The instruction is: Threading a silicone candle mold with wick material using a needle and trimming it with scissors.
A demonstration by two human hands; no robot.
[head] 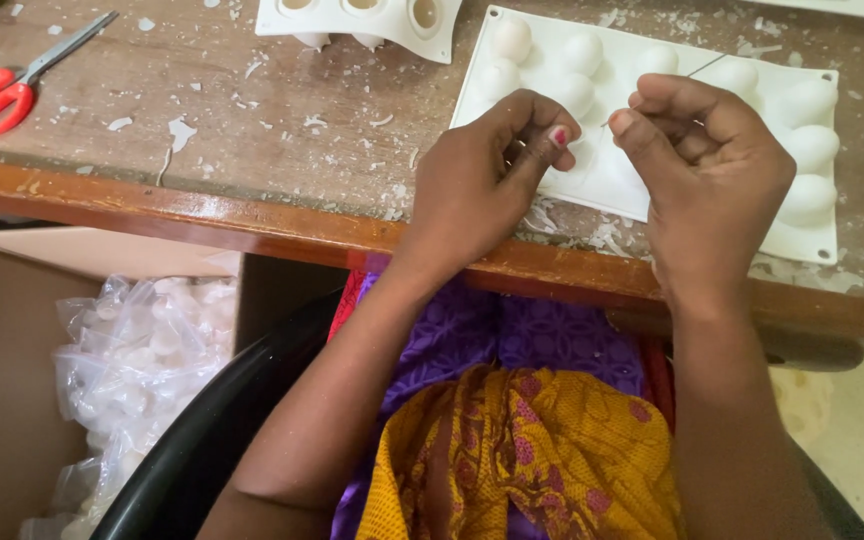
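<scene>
Left hand (487, 175) pinched on something hidden, right hand (707, 165) pinching a thin wick (704, 66), white mould (802, 215) partly covered, flake-strewn wooden table (282, 130), red scissors (12, 80) cut off.

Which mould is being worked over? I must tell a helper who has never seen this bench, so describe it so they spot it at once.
On the wooden table, look under the two hands. There lies a white mould, dome side up. Unlike the second white mould at the far edge, its bumps are closed, not open cups.
</scene>
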